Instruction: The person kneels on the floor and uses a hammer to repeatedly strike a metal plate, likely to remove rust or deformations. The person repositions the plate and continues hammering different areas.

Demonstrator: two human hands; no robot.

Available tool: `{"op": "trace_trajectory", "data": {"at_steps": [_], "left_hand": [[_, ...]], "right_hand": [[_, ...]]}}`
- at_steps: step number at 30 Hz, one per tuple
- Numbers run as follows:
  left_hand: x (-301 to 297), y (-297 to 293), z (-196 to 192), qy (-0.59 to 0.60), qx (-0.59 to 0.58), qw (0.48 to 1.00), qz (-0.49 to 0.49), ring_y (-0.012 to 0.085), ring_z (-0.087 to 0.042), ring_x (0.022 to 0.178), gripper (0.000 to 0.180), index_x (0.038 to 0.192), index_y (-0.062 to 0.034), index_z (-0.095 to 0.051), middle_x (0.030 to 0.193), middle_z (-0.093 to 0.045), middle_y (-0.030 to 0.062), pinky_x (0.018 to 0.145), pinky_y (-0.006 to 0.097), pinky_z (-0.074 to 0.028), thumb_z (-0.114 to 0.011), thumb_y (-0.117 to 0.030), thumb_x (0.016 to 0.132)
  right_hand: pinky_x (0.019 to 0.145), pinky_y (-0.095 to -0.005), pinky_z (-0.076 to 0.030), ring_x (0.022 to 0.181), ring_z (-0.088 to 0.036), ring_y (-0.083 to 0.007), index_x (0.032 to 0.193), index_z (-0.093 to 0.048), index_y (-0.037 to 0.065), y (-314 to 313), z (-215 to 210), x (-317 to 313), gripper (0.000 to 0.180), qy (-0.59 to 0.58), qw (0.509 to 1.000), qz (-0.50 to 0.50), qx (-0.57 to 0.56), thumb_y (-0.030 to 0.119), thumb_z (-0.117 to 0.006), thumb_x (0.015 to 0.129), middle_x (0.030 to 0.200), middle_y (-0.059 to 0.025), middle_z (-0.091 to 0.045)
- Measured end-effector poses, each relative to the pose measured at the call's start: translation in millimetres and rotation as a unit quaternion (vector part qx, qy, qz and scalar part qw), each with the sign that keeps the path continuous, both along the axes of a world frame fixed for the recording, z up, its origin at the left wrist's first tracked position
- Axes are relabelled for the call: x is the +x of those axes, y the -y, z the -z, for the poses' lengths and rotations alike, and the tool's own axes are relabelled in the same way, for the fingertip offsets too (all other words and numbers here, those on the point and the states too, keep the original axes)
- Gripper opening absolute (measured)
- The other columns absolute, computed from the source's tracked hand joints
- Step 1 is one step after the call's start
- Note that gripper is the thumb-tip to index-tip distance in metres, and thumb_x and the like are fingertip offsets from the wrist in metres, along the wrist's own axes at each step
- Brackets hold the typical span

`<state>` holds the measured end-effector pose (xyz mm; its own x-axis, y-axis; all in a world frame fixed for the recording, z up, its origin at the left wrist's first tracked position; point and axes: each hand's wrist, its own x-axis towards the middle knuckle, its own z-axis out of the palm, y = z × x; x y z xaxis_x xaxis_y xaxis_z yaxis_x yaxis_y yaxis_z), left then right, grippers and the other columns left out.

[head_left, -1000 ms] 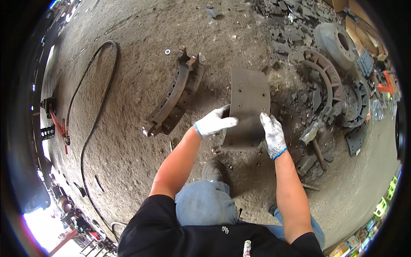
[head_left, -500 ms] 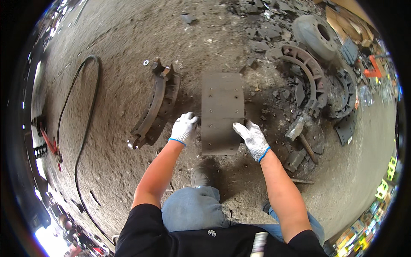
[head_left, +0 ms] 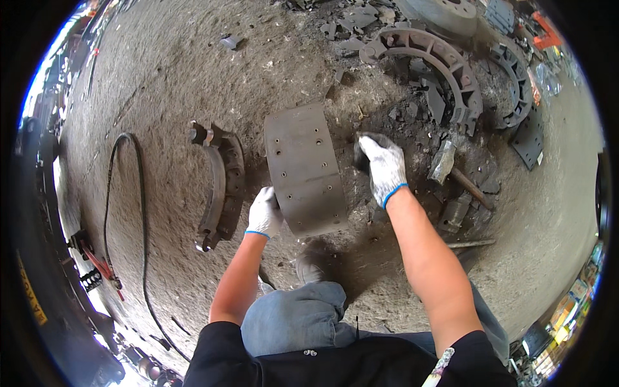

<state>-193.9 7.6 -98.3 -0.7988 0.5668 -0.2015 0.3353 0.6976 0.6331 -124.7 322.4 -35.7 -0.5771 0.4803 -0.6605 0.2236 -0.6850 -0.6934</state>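
**Head view: brake lining set down on the ground, right hand off it**

Head view shows the curved grey brake lining (head_left: pixel 302 169), drilled with rows of small holes, lying on the dirt floor (head_left: pixel 161 77) in front of the person's knees, its long axis running away from them. A second ago both gloved hands held it up off the ground; now it rests on the floor and only one hand is on it. The left hand (head_left: pixel 264 211) has its fingers closed over the lining's near left edge, steadying it. The right hand (head_left: pixel 383 166) has let go and moved to the right of the lining, its fingers curled around a small dark piece among the debris; what that piece is cannot be made out. So the lining is no longer being carried, and the right hand has turned to the scrap beside it.

Just left of the lining lies a rusty brake shoe (head_left: pixel 222 184) on its side, and beyond that a black hose (head_left: pixel 138 213) loops across the floor. Toward the far right corner sit more brake shoes (head_left: pixel 445 68), and a hammer (head_left: pixel 461 177) lies near the right hand.
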Motion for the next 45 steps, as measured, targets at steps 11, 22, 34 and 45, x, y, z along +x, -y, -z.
{"op": "trace_trajectory", "data": {"at_steps": [11,22,34,45], "left_hand": [[-33.7,-30.7,-116.2,0.064,0.254,0.934,-0.242,0.0077,-0.061,0.089,0.026,0.126,-0.0003,-0.067,0.105,-0.070,0.0022,0.082,0.025,-0.053,-0.062,-0.005,0.101],[-115.9,-145.0,-130.6,0.070,0.225,0.971,-0.038,0.0126,-0.063,0.087,0.031,0.116,0.0013,-0.070,0.093,-0.072,0.0065,0.083,0.031,-0.053,-0.067,-0.025,0.101],[-105.1,-158.1,-109.1,-0.026,0.174,0.984,-0.013,0.0217,-0.070,0.086,0.024,0.109,-0.0012,-0.070,0.095,-0.074,0.0160,0.083,0.034,-0.055,-0.072,-0.021,0.096],[-99.6,-152.8,-102.2,-0.109,0.177,0.976,0.063,0.0356,-0.072,0.094,0.026,0.111,-0.0036,-0.071,0.102,-0.074,0.0167,0.083,0.037,-0.057,-0.073,-0.024,0.095]], "right_hand": [[0.092,-0.0345,-0.054,0.101,-0.070,-0.0242,0.127,-0.068,0.001,-20.9,-34.8,9.4,0.043,-0.016,0.831,-0.423,0.361,0.034,-0.061,0.100,0.111,-0.0198,-0.074],[0.110,-0.0465,-0.047,0.130,-0.056,-0.0423,0.147,-0.049,0.005,-192.5,15.9,214.9,0.067,0.427,0.569,-0.463,0.529,0.029,-0.070,0.088,0.143,-0.0258,-0.054],[0.064,-0.0455,-0.059,0.068,-0.064,-0.0274,0.108,-0.062,0.004,-154.2,-4.9,191.2,0.031,0.263,0.926,-0.270,0.002,0.020,-0.075,0.085,0.080,-0.0113,-0.063],[0.048,-0.0371,-0.054,0.055,-0.061,-0.0192,0.112,-0.059,0.001,-69.8,-65.9,84.8,0.028,0.070,0.976,-0.206,0.028,0.019,-0.065,0.091,0.074,-0.0065,-0.062]]}}
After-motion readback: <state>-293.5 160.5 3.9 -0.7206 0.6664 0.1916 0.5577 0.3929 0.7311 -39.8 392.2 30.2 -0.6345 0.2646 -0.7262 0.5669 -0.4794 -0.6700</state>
